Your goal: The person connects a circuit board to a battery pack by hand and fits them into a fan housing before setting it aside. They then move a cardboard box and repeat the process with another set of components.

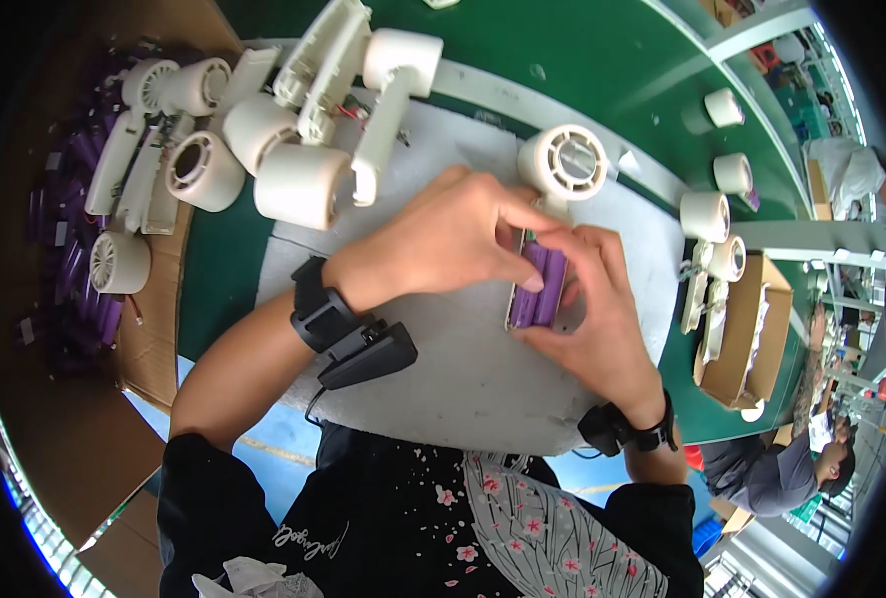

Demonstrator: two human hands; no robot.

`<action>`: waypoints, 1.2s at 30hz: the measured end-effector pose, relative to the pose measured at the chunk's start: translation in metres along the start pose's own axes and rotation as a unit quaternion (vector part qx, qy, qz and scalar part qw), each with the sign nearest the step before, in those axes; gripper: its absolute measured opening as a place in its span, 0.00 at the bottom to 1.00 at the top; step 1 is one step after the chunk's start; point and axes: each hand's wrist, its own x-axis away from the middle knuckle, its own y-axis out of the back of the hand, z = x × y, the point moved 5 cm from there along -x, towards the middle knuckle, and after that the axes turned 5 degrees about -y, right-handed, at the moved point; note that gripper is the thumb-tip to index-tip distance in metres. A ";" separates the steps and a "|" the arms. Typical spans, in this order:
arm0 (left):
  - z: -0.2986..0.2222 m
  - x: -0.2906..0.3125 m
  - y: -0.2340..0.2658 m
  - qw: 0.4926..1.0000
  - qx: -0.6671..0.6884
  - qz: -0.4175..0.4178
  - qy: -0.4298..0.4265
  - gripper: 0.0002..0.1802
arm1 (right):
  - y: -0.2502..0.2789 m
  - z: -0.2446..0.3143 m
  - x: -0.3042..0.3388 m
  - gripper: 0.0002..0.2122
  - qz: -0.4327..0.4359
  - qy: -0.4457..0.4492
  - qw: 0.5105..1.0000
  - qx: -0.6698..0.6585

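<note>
A white handheld fan (536, 164) lies on the grey mat (443, 369) with its round grilled head away from me. Its handle shell is uncovered, and a pair of purple battery cells (534, 299) sits lengthwise in it. My left hand (443, 234) comes over from the left, its thumb pressed on the cells and its fingers closed near the fan's neck. From the right, my right hand (607, 319) curls round the handle, thumb at the lower end and fingers near the top. The fingers partly hide the handle's upper part.
Several white fan housings (298, 184) crowd the mat's far left. Left of them, a cardboard box (154, 329) holds purple cells (74, 239) and fan parts. More fans (704, 214) and a small carton (752, 339) stand on the green table at right. A person (777, 478) is beyond.
</note>
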 end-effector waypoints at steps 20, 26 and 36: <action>0.001 0.003 0.000 0.986 0.040 -0.138 -0.083 0.27 | 0.005 0.000 -0.006 0.31 -0.043 0.034 0.988 0.146; 0.003 0.003 0.001 0.987 0.000 -0.148 -0.062 0.25 | 0.044 0.007 -0.061 0.23 -0.195 0.081 0.935 0.284; 0.002 0.005 -0.020 0.977 -0.028 -0.037 -0.210 0.10 | -0.022 0.090 -0.111 0.23 0.131 0.155 0.977 0.073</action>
